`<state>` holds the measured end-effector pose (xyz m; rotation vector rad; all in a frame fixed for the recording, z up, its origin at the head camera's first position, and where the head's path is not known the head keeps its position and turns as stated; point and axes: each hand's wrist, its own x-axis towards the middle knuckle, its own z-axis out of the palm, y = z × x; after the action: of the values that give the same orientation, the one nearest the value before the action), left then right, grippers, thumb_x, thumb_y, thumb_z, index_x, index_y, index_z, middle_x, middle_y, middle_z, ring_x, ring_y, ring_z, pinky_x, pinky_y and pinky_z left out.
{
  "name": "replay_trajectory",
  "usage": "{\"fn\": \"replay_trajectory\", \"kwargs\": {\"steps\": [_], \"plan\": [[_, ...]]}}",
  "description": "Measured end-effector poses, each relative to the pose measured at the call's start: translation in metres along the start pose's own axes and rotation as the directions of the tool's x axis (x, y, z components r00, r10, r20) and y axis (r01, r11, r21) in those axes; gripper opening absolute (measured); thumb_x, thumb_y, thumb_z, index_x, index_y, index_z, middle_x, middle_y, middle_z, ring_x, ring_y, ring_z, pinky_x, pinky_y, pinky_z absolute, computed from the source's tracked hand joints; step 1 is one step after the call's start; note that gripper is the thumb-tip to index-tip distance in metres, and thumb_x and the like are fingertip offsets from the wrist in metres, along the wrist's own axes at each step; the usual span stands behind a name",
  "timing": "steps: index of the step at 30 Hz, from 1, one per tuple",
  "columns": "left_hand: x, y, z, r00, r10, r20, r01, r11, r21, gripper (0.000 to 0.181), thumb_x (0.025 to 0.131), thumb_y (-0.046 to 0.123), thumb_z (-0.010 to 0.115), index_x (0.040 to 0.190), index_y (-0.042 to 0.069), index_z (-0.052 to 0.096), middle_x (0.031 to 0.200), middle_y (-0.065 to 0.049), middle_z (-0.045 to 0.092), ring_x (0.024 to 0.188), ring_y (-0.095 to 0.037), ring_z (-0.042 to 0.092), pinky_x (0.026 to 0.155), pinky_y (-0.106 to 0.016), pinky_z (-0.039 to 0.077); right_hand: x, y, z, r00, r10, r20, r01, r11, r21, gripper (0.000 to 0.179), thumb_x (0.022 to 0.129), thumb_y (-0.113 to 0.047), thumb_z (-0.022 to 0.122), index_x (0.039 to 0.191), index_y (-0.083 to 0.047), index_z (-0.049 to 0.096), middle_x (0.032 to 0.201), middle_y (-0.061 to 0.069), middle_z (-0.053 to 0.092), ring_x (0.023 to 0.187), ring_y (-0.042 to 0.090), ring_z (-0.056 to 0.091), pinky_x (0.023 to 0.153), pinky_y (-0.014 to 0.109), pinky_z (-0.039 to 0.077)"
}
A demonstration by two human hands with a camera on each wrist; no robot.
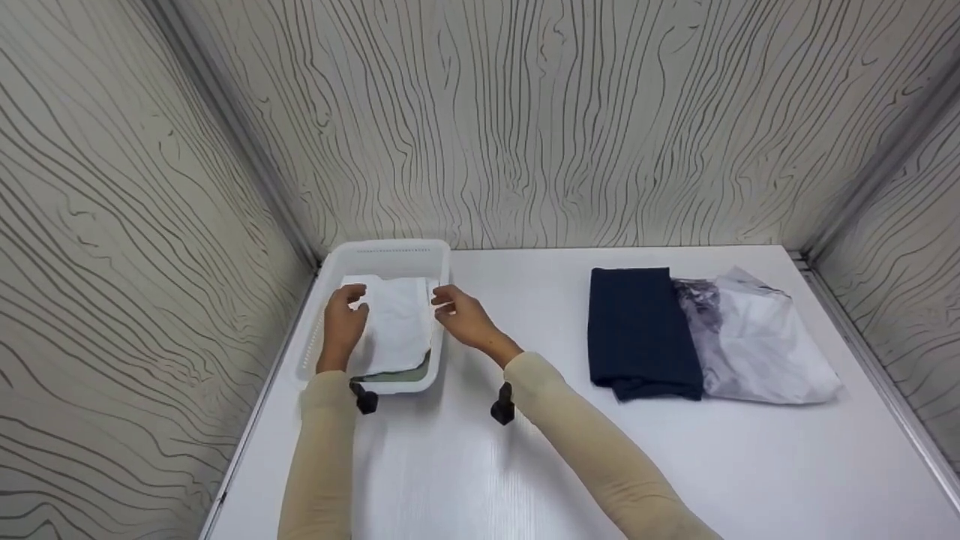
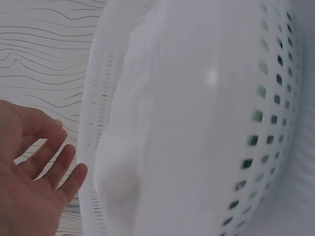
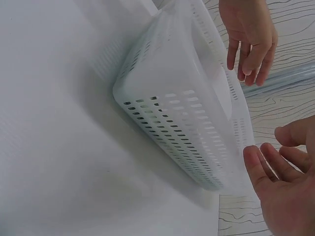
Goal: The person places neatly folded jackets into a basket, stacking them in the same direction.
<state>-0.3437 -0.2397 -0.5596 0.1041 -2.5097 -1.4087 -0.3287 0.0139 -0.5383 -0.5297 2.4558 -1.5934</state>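
Note:
A white perforated plastic basket [image 1: 409, 388] stands at the left of the table. In it lies a folded white cloth [image 1: 394, 322], with a green edge [image 1: 405, 373] showing beneath at the front. My left hand [image 1: 345, 321] hovers over the basket's left side, fingers loosely bent and holding nothing. Over the right rim is my right hand [image 1: 466, 319], its fingers relaxed and slightly spread, also empty. In the right wrist view both hands, the left hand [image 3: 250, 42] and the right hand [image 3: 285, 182], show above the basket rim with gaps between their fingers and thumbs.
On the right of the white table [image 1: 495, 285] lies a folded navy cloth [image 1: 637, 330]. Beside it is a clear plastic bag [image 1: 772, 345] with something white inside. Wood-patterned walls [image 1: 487, 120] enclose the back and sides, close behind the basket.

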Motion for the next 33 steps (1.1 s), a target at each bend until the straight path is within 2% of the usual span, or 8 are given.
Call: {"fn": "replay_trajectory", "kwargs": {"steps": [4,9,13,24,30,33], "plan": [[-0.002,0.012,0.012,0.999,0.013,-0.029,-0.014,0.999,-0.037,0.03,0.103,-0.002,0.055,0.13,-0.006,0.067,0.127,-0.027,0.067,0.121,-0.042,0.063,0.108,-0.052,0.05,-0.002,0.004,-0.013,0.999,0.002,-0.041,-0.002,1.0,0.014,0.044,0.107,-0.005,0.055,0.151,0.002,0.051,0.143,0.02,0.064,0.134,0.035,0.063,0.111,0.043,0.054],[-0.006,0.029,0.023,1.0,-0.01,-0.014,0.009,0.998,-0.067,0.027,0.106,0.005,0.057,0.129,-0.002,0.069,0.124,-0.023,0.069,0.117,-0.036,0.065,0.105,-0.047,0.052,-0.005,0.007,-0.026,0.997,0.011,-0.075,-0.008,0.999,0.044,0.045,0.107,-0.004,0.055,0.15,0.002,0.051,0.141,0.02,0.065,0.13,0.034,0.065,0.104,0.039,0.058],[-0.006,0.046,0.029,1.0,0.01,-0.016,-0.011,0.995,-0.099,0.024,0.106,0.006,0.058,0.126,-0.001,0.071,0.119,-0.02,0.07,0.11,-0.032,0.067,0.097,-0.043,0.055,-0.004,0.005,-0.038,0.995,-0.001,-0.098,0.006,0.999,0.054,0.044,0.105,-0.003,0.055,0.149,0.001,0.052,0.137,0.019,0.066,0.123,0.031,0.068,0.1,0.036,0.06],[-0.018,0.085,0.055,0.996,0.08,0.042,-0.069,0.972,-0.225,0.021,0.106,0.005,0.059,0.121,0.002,0.074,0.112,-0.015,0.072,0.099,-0.024,0.07,0.078,-0.023,0.056,-0.026,0.009,-0.077,0.988,-0.033,-0.154,0.045,0.996,0.079,0.043,0.103,0.003,0.054,0.146,0.001,0.056,0.127,0.021,0.068,0.109,0.03,0.071,0.096,0.048,0.061],[-0.022,0.1,0.069,0.992,0.112,0.059,-0.092,0.959,-0.268,0.02,0.106,0.004,0.06,0.119,0.002,0.074,0.109,-0.014,0.073,0.098,-0.025,0.07,0.077,-0.022,0.056,-0.038,0.014,-0.097,0.98,-0.04,-0.193,0.057,0.995,0.086,0.043,0.102,0.004,0.055,0.145,0.001,0.056,0.126,0.021,0.067,0.108,0.03,0.07,0.093,0.044,0.061],[-0.024,0.106,0.077,0.991,0.114,0.075,-0.09,0.958,-0.274,0.019,0.105,0.005,0.06,0.118,0.003,0.075,0.109,-0.013,0.073,0.096,-0.02,0.069,0.078,-0.023,0.057,-0.044,0.017,-0.107,0.977,-0.042,-0.21,0.065,0.993,0.101,0.042,0.103,0.004,0.057,0.145,0.003,0.055,0.127,0.025,0.066,0.111,0.035,0.07,0.095,0.049,0.06]]}}
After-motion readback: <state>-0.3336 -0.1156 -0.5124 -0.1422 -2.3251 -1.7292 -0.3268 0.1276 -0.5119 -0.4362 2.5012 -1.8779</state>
